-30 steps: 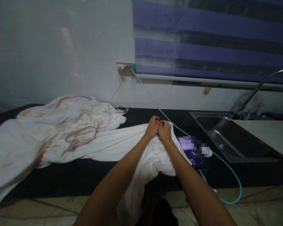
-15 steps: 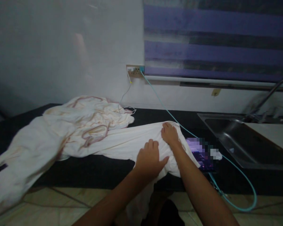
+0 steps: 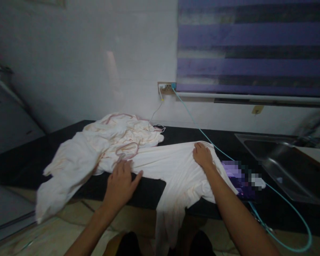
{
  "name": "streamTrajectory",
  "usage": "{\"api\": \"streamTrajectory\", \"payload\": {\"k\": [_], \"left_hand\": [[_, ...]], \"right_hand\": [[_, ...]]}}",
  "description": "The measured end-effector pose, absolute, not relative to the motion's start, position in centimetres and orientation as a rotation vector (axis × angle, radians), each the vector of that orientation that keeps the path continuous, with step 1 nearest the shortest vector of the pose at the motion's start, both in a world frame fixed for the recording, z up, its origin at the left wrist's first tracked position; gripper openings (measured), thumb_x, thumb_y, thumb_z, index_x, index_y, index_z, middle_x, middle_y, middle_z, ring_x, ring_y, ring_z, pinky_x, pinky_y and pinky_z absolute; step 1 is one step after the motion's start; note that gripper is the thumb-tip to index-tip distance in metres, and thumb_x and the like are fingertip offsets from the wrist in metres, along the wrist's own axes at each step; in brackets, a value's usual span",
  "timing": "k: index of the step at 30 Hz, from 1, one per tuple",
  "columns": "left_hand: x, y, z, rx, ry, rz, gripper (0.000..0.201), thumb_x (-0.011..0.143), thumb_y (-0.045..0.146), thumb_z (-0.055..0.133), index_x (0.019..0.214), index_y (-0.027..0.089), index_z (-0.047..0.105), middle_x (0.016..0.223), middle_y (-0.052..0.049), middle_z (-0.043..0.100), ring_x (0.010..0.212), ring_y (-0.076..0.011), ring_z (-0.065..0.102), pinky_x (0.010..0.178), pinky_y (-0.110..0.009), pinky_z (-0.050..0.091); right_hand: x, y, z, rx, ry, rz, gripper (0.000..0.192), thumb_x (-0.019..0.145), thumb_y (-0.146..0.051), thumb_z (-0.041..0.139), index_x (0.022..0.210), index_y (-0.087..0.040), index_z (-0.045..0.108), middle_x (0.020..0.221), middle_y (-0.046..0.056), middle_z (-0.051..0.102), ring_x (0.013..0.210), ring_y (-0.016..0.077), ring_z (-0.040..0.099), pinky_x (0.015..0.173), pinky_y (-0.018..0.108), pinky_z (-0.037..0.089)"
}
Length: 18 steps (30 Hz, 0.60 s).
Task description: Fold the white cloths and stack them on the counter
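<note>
A white long-sleeved garment (image 3: 173, 158) lies spread over the dark counter, one sleeve (image 3: 172, 209) hanging past the front edge. Its left part bunches into a rumpled heap (image 3: 114, 137) with pinkish trim. My right hand (image 3: 203, 155) is at the garment's far right corner, fingers bent and closed on the fabric. My left hand (image 3: 121, 183), fingers spread, rests at the garment's near edge beside the heap, its fingertips over the cloth; whether they press on it I cannot tell.
Right of the garment lies a phone or tablet with a lit screen (image 3: 241, 185), partly blurred out. A teal cable (image 3: 192, 119) runs from the wall socket (image 3: 166, 87) across the counter and loops over its front edge. A metal sink (image 3: 272, 160) is at the right.
My left hand has moved left along the garment, from its middle to beside the heap. My right hand stays at the right corner. The view has shifted left.
</note>
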<state>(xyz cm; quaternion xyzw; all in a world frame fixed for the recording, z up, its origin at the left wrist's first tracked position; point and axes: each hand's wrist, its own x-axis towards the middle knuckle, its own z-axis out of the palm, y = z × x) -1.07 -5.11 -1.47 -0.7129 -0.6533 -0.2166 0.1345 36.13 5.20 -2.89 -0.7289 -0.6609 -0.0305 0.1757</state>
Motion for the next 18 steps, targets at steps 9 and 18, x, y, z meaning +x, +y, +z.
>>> {"api": "streamTrajectory", "payload": {"k": [9, 18], "left_hand": [[-5.5, 6.7, 6.7, -2.008, -1.933, -0.570, 0.065, 0.098, 0.060, 0.040, 0.156, 0.030, 0.046, 0.156, -0.015, 0.050, 0.141, -0.0445, 0.041, 0.108, -0.067, 0.040], [-3.8, 17.0, 4.2, -1.857, -2.490, -0.187, 0.108, 0.069, 0.071, 0.077, 0.160, 0.022, 0.045, 0.170, -0.034, 0.009, 0.146, -0.0731, -0.002, 0.096, -0.095, 0.007]], "right_hand": [[36.5, 5.8, -3.4, -2.041, -1.871, -0.101, 0.048, 0.103, -0.023, 0.042, 0.147, -0.012, 0.056, 0.154, 0.016, 0.055, 0.144, 0.0259, 0.047, 0.120, 0.036, 0.030], [37.6, 6.6, -4.2, -1.987, -1.921, -0.176, 0.047, 0.101, -0.025, 0.043, 0.144, -0.013, 0.059, 0.147, 0.014, 0.061, 0.139, 0.0260, 0.052, 0.119, 0.036, 0.035]]}}
